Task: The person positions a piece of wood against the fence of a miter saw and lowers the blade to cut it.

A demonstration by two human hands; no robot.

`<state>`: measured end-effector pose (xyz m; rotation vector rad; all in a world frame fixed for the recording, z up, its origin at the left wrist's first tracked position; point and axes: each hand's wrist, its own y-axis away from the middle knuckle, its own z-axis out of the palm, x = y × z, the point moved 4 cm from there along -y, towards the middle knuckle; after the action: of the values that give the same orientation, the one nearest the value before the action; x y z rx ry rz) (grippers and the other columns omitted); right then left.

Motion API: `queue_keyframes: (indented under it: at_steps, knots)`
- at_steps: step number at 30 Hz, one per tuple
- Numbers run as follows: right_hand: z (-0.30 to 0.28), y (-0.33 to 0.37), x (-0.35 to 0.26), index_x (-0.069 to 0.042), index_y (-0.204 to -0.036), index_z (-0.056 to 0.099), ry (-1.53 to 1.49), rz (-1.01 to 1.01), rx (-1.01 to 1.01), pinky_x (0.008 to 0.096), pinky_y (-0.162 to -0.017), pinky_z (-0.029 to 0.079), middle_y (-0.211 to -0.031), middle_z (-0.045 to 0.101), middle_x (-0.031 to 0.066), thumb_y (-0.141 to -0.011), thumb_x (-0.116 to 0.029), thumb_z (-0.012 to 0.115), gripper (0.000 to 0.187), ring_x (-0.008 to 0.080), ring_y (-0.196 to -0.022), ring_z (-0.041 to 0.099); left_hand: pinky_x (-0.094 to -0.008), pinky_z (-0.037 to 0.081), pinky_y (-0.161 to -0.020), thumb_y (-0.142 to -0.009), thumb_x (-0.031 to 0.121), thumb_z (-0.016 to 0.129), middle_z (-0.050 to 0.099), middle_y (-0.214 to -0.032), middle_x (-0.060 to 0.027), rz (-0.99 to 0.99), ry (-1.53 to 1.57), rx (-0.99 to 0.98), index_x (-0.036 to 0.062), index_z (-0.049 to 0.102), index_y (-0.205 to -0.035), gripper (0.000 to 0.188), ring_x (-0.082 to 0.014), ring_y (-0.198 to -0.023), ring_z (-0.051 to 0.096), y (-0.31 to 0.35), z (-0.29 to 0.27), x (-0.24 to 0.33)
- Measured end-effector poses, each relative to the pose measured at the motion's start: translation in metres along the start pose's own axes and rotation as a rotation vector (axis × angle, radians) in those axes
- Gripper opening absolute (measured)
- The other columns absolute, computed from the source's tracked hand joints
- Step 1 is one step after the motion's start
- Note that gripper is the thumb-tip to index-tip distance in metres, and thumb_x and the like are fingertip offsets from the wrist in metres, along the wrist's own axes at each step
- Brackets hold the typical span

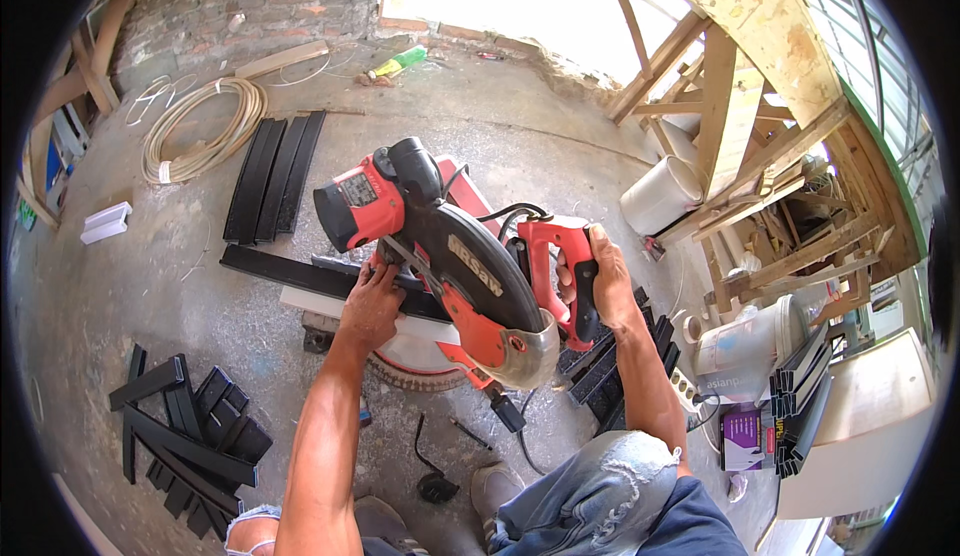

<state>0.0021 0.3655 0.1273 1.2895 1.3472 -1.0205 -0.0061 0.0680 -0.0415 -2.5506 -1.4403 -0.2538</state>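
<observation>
A red and black miter saw (pixel 475 266) stands on the floor in front of me, its head tilted over the base. A long black profile strip (pixel 285 270) lies across the saw's base and sticks out to the left. My left hand (pixel 374 306) holds the strip down beside the blade guard, its fingertips partly hidden by the saw. With my right hand (pixel 608 281) I grip the saw's red and black handle (pixel 572 276), fingers wrapped round it. The blade's cutting edge is hidden by the guard.
Cut black pieces (pixel 185 426) lie piled at the left. More black strips (pixel 272 176) rest near a coiled hose (pixel 205 128). A tape measure (pixel 437 486) lies near my shoes. Buckets (pixel 660 194) and stacked timber (pixel 730 106) stand at the right.
</observation>
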Motion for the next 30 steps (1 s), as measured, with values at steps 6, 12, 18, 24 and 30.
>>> queue_keyframes:
  at_steps: [6, 12, 18, 24, 30]
  knots:
    - [-0.0017, 0.0024, 0.0045, -0.002, -0.091, 0.060, -0.002, 0.022, 0.013, 0.0298, -0.049, 0.045, -0.066, 0.057, 0.0070, -0.105, -0.061, 0.031, 0.067, 0.0159, -0.052, 0.053, -0.0572, 0.022, -0.120, -0.071, 0.018, 0.079, 0.046, -0.142, -0.0219, 0.002, 0.007, -0.020, 0.0029, 0.072, -0.101, 0.035, -0.0422, -0.145, 0.029, -0.0006, 0.0005, 0.0008]
    - [-0.0046, 0.0020, 0.0059, -0.002, -0.090, 0.062, -0.034, 0.009, 0.011, 0.0293, -0.049, 0.046, -0.067, 0.058, 0.0064, -0.105, -0.060, 0.032, 0.067, 0.0153, -0.052, 0.055, -0.0570, 0.022, -0.120, -0.072, 0.018, 0.079, 0.046, -0.141, -0.0214, 0.003, 0.006, -0.027, 0.0027, 0.071, -0.102, 0.034, -0.0423, -0.146, 0.028, -0.0028, -0.0027, 0.0036]
    - [-0.0010, 0.0013, 0.0047, -0.003, -0.092, 0.061, -0.026, 0.017, 0.014, 0.0296, -0.049, 0.044, -0.066, 0.057, 0.0074, -0.104, -0.061, 0.032, 0.066, 0.0164, -0.052, 0.053, -0.0566, 0.022, -0.120, -0.072, 0.019, 0.078, 0.044, -0.144, -0.0205, 0.003, -0.026, -0.017, 0.0026, 0.071, -0.101, 0.034, -0.0418, -0.147, 0.027, -0.0007, -0.0003, -0.0007]
    - [-0.0020, 0.0031, 0.0043, -0.003, -0.092, 0.061, -0.059, -0.004, 0.009, 0.0297, -0.049, 0.044, -0.065, 0.056, 0.0074, -0.105, -0.059, 0.033, 0.065, 0.0163, -0.051, 0.052, -0.0556, 0.023, -0.121, -0.073, 0.021, 0.078, 0.043, -0.145, -0.0197, 0.002, -0.041, -0.019, 0.0039, 0.072, -0.101, 0.034, -0.0384, -0.146, 0.029, -0.0026, 0.0025, 0.0019]
    - [-0.0005, 0.0044, 0.0069, -0.002, -0.093, 0.061, -0.082, -0.010, 0.014, 0.0300, -0.049, 0.044, -0.066, 0.056, 0.0072, -0.105, -0.059, 0.034, 0.064, 0.0166, -0.051, 0.052, -0.0537, 0.023, -0.121, -0.074, 0.025, 0.078, 0.044, -0.144, -0.0194, 0.003, -0.048, -0.006, 0.0044, 0.072, -0.100, 0.034, -0.0366, -0.144, 0.033, -0.0005, 0.0011, 0.0003]
